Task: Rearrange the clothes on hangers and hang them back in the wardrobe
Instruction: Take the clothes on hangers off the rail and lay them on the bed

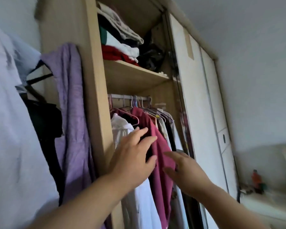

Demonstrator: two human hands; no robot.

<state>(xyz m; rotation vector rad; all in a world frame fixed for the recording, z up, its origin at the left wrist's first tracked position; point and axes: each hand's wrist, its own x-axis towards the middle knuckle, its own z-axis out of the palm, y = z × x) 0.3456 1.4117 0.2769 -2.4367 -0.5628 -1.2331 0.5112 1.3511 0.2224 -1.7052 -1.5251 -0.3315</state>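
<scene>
Maroon shirt [157, 146]: on hanger, mid rail [127, 97], lower wardrobe bay; soft, creased fabric. Your left hand [134, 156]: fingers straight, spread wide, laid on shirt's left edge. Your right hand [183, 167]: against shirt's right fold; pinching or only touching, cannot tell. White garment [122, 129] touching on left, other hung clothes packed close on right. Wooden side panel [96, 96] just beside left hand. Sliding door [196, 96] edge near right hand. Folded clothes [120, 38] on shelf [130, 75] above.

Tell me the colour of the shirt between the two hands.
Maroon; the head view shows the shirt best.
</scene>
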